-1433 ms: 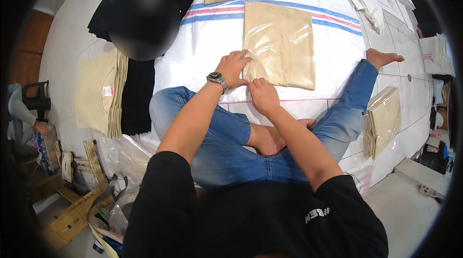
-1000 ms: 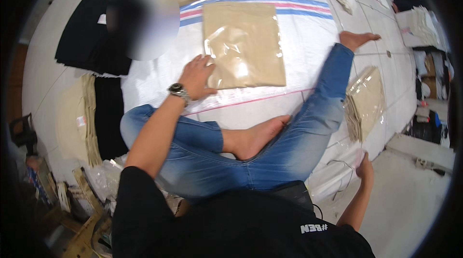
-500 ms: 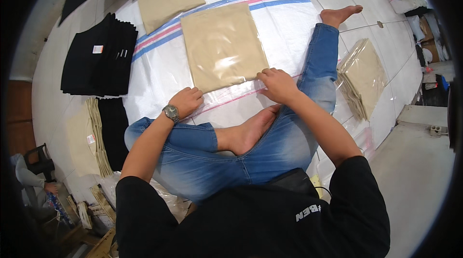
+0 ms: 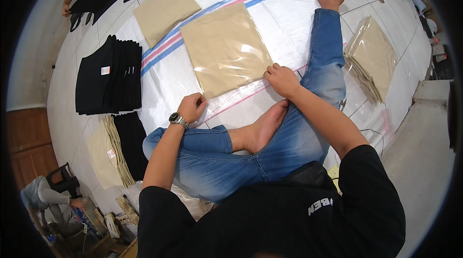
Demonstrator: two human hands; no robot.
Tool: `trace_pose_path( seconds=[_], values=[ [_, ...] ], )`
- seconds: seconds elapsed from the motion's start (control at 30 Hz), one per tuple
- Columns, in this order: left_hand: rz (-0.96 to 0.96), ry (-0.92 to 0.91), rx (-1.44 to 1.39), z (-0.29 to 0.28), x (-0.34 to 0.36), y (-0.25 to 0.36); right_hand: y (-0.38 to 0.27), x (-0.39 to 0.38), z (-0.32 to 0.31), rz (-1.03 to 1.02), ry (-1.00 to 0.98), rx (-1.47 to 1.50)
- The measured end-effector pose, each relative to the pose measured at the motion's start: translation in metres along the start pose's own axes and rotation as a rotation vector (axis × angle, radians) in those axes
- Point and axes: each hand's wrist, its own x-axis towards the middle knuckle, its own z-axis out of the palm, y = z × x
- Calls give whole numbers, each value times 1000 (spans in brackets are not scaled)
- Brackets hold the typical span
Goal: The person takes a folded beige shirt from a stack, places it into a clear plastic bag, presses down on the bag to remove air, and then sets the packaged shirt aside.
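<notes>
In front of me a folded beige garment (image 4: 224,45) lies flat inside a clear plastic bag (image 4: 236,95), on a white woven sheet. My left hand (image 4: 193,107), with a watch on its wrist, pinches the bag's near left corner with curled fingers. At the near right corner, my right hand (image 4: 282,80) has its fingers bent onto the bag's edge, thumb tucked in. The strip of plastic between the hands extends past the cloth toward me. Just beyond lies another folded beige garment (image 4: 166,12).
Left stand a stack of folded black garments (image 4: 108,77) and a beige stack (image 4: 111,154) beside black cloth. Bagged beige garments (image 4: 371,57) are piled past my right leg. The woven sheet (image 4: 287,31) covers tiles. A person's hand (image 4: 66,11) holds a black garment at far left.
My left hand's fingers have curled in more tightly at the bag's corner. My right hand stays at its corner. The view has shifted, showing the other person's arm at the far left.
</notes>
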Motion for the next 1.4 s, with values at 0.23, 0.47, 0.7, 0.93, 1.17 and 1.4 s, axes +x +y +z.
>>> trace_pose_path(
  seconds=[0.23,0.47,0.7,0.93,1.17,1.4],
  values=[
    [-52,1,-43,-2,4,3,7,-1,-8,171,-49,160],
    [-404,104,18,14,21,7,14,20,-30,815,-362,372],
    [62,106,99,20,14,9,8,-5,-17,267,-172,197],
    [330,336,417,-20,27,37,-47,52,-30,-38,123,256],
    [287,1001,-129,-75,74,110,-13,136,-135,317,22,434],
    [9,333,240,6,35,11,140,33,-315,658,222,1146]
  ],
)
